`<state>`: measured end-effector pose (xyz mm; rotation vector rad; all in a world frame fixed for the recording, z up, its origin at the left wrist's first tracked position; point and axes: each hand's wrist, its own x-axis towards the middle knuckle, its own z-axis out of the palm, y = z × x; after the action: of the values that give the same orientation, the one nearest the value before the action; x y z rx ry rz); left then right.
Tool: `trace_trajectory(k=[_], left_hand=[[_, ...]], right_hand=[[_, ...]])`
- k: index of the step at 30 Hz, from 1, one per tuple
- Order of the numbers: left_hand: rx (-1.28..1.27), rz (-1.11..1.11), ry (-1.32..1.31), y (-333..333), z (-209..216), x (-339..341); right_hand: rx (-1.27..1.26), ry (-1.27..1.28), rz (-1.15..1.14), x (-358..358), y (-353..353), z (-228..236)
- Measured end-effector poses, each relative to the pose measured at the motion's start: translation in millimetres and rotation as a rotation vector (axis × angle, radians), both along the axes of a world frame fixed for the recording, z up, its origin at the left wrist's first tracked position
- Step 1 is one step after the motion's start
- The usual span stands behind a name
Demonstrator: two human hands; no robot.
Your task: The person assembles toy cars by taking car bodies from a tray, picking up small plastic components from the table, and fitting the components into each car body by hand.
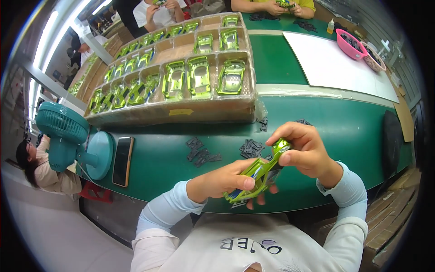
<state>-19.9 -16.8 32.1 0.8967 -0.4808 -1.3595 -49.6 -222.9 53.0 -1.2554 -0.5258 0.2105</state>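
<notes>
Between both my hands a lime-green toy car body (259, 174) is held tilted above the near edge of the green table. My left hand (226, 180) grips its lower part, thumb on top and fingers underneath. My right hand (304, 149) pinches its upper end between thumb and fingers. Whether a small part is also between those fingers is hidden. On the table beyond my hands lies a pile of small black plastic parts (252, 148). Left of that pile, more black plastic parts (202, 153) are spread loosely.
A cardboard box (181, 119) with compartments of green car bodies stands ahead. At the left are a teal fan (99, 156) and a phone (123, 162). A white board (337, 68) and a pink basket (349, 44) lie far right. Two people work across the green table (326, 122).
</notes>
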Motion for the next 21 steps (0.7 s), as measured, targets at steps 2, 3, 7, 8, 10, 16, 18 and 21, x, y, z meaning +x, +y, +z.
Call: trace_trajectory(k=[2,3,7,8,10,16,18,21], left_hand=[[0.034,0.081,-0.097,9.0,16.5,10.8],[0.060,0.160,-0.180,14.0,24.7,19.6],[-0.167,0.598,-0.431,35.6,60.8,94.8],[-0.003,0.771,-0.486,28.6,75.0,119.6],[0.459,0.912,-0.913,41.5,90.4,191.8],[1.462,0.733,-1.734,8.5,71.8,292.2],[1.495,0.731,-1.740,10.2,59.5,308.9],[1.345,0.870,-1.788,22.1,52.3,326.6]], right_hand=[[0.021,-0.028,-0.014,5.1,-2.4,-0.5],[-0.120,-0.198,-0.227,9.3,-2.5,-0.6],[-0.362,-0.430,-0.684,15.7,-1.9,2.8],[-0.369,-0.418,-0.659,16.9,-5.8,2.1],[-0.350,-0.422,-0.614,19.9,-2.9,4.5],[-0.389,-0.478,-0.604,18.4,-8.0,3.6],[-0.414,-0.439,-0.622,15.0,-7.5,7.7],[-0.419,-0.461,-0.634,13.8,-9.4,8.6]])
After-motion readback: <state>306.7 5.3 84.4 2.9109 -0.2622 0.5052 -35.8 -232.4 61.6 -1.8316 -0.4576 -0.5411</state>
